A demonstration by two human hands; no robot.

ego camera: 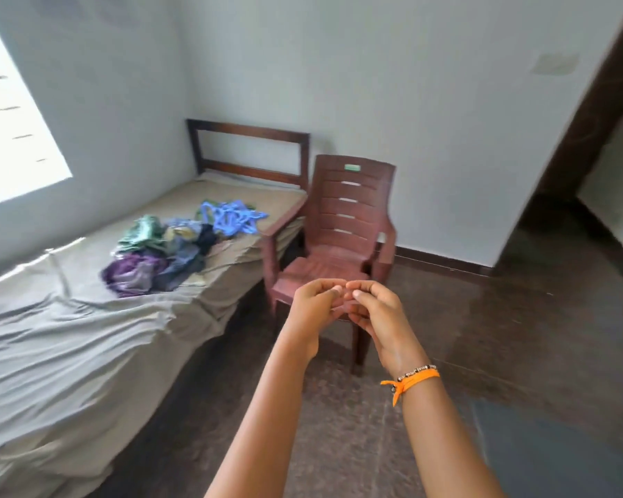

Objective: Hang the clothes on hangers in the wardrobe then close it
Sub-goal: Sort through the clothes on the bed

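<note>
chair [342, 224] beside bed [87, 336] | clothes [159, 253], hangers [231, 215] on bed

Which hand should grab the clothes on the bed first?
Probably the left hand. The pile of clothes and the blue hangers lie on the bed, off to the left of both hands. The right hand would have to cross over. Both hands hold nothing.

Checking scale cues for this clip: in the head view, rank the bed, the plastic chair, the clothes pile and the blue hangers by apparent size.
1. bed
2. plastic chair
3. clothes pile
4. blue hangers
The hangers lie farther off than the pile, so that last gap is partly distance.
</note>
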